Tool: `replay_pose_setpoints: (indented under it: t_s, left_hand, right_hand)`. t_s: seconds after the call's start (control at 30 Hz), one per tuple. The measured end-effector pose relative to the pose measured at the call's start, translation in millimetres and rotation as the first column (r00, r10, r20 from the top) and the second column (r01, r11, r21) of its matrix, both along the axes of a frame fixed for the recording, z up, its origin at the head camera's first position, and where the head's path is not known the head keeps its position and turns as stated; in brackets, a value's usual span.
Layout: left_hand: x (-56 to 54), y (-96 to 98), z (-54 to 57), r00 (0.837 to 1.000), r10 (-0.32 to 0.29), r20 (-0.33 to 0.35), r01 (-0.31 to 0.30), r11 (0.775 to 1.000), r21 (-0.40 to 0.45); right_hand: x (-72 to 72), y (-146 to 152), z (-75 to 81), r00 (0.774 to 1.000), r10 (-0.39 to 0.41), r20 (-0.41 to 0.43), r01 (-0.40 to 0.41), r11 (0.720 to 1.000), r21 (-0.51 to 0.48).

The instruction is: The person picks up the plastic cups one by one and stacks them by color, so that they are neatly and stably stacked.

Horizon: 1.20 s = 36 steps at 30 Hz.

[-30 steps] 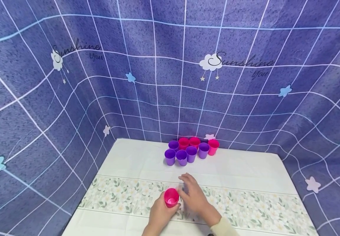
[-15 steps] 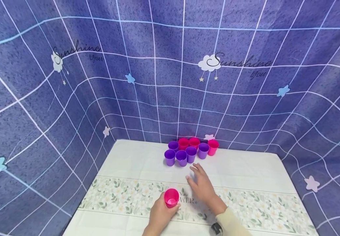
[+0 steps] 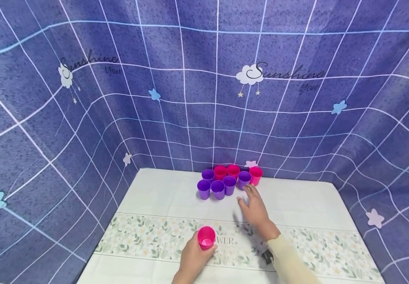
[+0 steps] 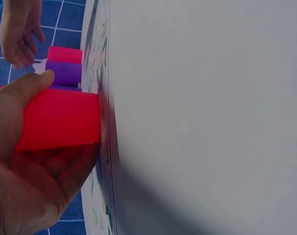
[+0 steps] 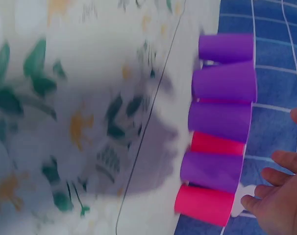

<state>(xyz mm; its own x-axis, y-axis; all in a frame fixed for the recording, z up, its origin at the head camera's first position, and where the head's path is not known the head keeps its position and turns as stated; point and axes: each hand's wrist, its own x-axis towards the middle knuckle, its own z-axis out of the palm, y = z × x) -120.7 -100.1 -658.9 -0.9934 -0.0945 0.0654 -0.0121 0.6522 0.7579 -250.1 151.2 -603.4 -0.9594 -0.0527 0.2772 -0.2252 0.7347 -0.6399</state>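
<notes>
My left hand (image 3: pixel 194 256) grips a pink cup (image 3: pixel 206 238) upright near the front of the table, thumb on one side and fingers round the other. The left wrist view shows the same pink cup (image 4: pixel 62 120) with its base right at the tabletop. My right hand (image 3: pixel 255 209) reaches over the table, fingers spread and holding nothing. Its fingertips overlap the lower part of a purple cup (image 3: pixel 244 179) in the head view. Just beside that cup stands another pink cup (image 3: pixel 256 176). In the right wrist view the hand (image 5: pixel 281 191) is above the row of cups.
Several more purple cups (image 3: pixel 218 190) stand upright in a cluster at the back, with two pink cups (image 3: pixel 220 172) behind them. A blue gridded curtain (image 3: pixel 204 98) rises at the table's back and sides. A floral band (image 3: pixel 147 236) crosses the white tablecloth (image 3: pixel 161 193).
My right hand has moved away from the held pink cup, forward and to the right, to the back cups. The left hand has stayed in place with its cup.
</notes>
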Motion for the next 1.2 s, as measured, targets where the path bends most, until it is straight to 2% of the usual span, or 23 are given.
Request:
replay_pose_setpoints:
  t_s: [0.2, 0.4, 0.53, 0.83, 1.1, 1.2]
  left_hand:
    - [-3.6, -0.6, -0.4, 1.0, 0.006, -0.016, -0.006, 1.0, -0.01]
    - [-4.8, -0.4, -1.6, 1.0, 0.015, -0.018, -0.015, 1.0, -0.015]
    - [-5.2, 0.3, -1.8, 1.0, 0.016, -0.023, -0.016, 1.0, -0.011]
    - [-1.8, 0.8, -0.8, 1.0, 0.027, 0.001, -0.027, 0.999, -0.02]
    - [0.4, 1.4, 1.7, 1.0, 0.024, 0.019, -0.024, 1.0, 0.001]
    - [0.7, 1.4, 0.1, 0.999, 0.025, 0.032, -0.025, 1.0, 0.013]
  right_hand:
    - [-27.3, 17.5, 1.9, 1.0, -0.016, -0.025, 0.017, 1.0, 0.017]
    - [-54.4, 34.8, -2.3, 0.994, 0.0, -0.114, -0.002, 1.0, -0.016]
    - [-69.5, 44.3, -7.1, 0.99, 0.008, -0.141, -0.002, 0.999, 0.041]
    - [-87.1, 54.2, -8.9, 0.998, 0.03, -0.046, -0.022, 0.986, 0.164]
    - [-96.0, 58.6, -10.7, 0.998, 0.03, 0.063, -0.044, 0.974, 0.222]
    - [-97.8, 60.5, -11.4, 0.996, 0.025, 0.087, -0.043, 0.976, 0.214]
